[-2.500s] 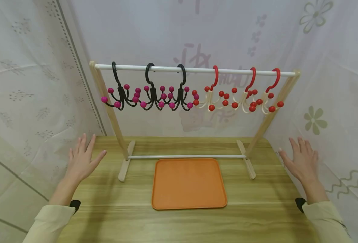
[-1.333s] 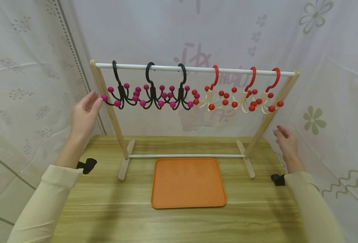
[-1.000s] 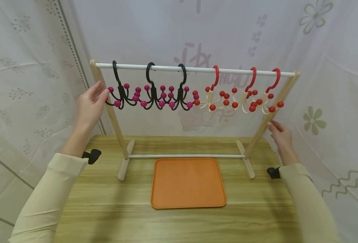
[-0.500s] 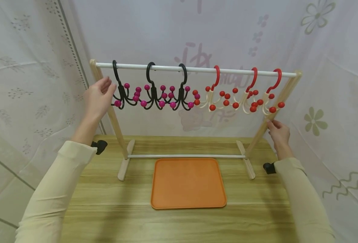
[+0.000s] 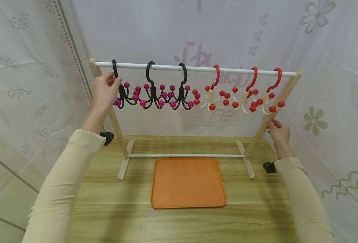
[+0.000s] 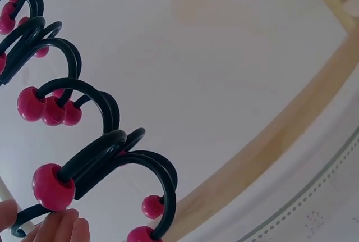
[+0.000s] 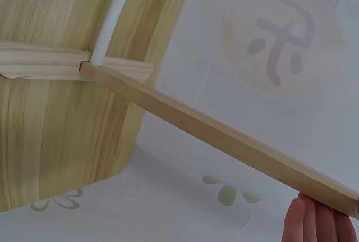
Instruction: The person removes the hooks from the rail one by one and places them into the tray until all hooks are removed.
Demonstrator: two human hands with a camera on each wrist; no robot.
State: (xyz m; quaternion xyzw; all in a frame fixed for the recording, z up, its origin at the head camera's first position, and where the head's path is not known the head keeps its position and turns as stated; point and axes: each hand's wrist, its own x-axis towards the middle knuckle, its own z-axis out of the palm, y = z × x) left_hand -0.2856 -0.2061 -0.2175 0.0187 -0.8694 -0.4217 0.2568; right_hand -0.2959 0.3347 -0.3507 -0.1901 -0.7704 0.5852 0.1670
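My left hand (image 5: 105,91) is at the neck of the leftmost black multi-arm hanger (image 5: 121,92), which has magenta ball tips. Thumb and fingers (image 6: 59,228) lie close on either side of the neck; whether they press on it is unclear. The hanger (image 6: 101,166) still hangs from the white top rail (image 5: 197,69). My right hand (image 5: 279,135) holds the right wooden post (image 5: 260,130) of the rack below the hangers. In the right wrist view, its fingers (image 7: 320,219) lie against that post (image 7: 224,138).
Two more black hangers (image 5: 153,92) and three cream ones (image 5: 210,98) with red hooks and balls hang along the rail. An orange tray (image 5: 188,184) lies before the rack's lower bar (image 5: 186,155) on the wooden table (image 5: 166,224). Printed curtains (image 5: 333,135) surround it.
Both hands have risen from beside the table edges. The left has moved up and right to the first black hanger; the right has come inward and taken hold of the right post.
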